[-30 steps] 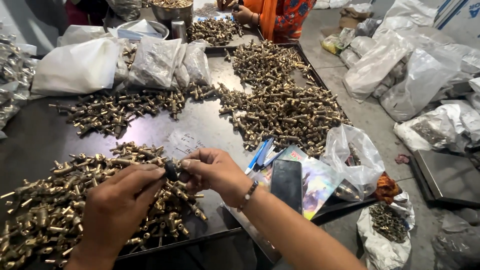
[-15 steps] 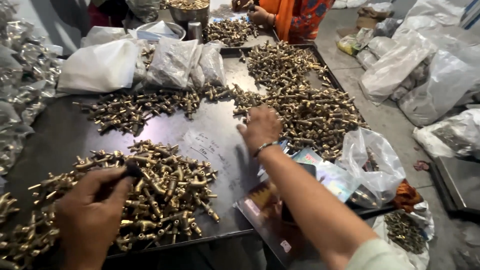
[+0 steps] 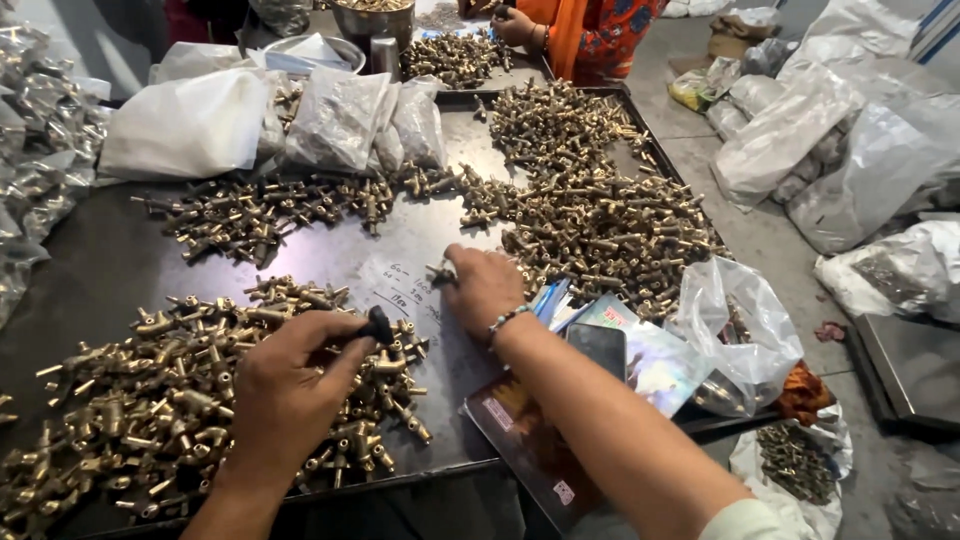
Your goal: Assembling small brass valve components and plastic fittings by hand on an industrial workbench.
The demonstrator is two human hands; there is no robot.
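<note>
Pinching a small black knob (image 3: 378,325) between thumb and fingers, the left hand (image 3: 290,385) is hovering over the near-left heap of brass fittings (image 3: 150,400), so those fingers are clamped together on the knob just above the heap's right edge. The right hand (image 3: 483,290) is resting palm down on the dark counter (image 3: 90,270) a little farther and to the right, its fingers closing on a single brass fitting (image 3: 440,272) at the near edge of the big middle pile (image 3: 600,220); a beaded bracelet (image 3: 505,320) is circling its wrist. Between the two hands a small paper slip with handwriting (image 3: 395,290) is lying flat on the counter. Just right of the right forearm a dark phone (image 3: 597,350) is sitting on glossy printed cards (image 3: 660,365), with a blue pen (image 3: 550,298) beside them. A clear plastic bag (image 3: 735,325) is slumping at the near-right edge of the counter. A thinner row of fittings (image 3: 260,210) is stretching across the left middle, and beyond it white and clear filled bags (image 3: 300,125) are leaning together. At the far end another person in orange clothing (image 3: 590,35) is handling a further pile (image 3: 455,55) near a metal bowl (image 3: 375,20). More bags (image 3: 830,150) are lying on the floor to the right.
</note>
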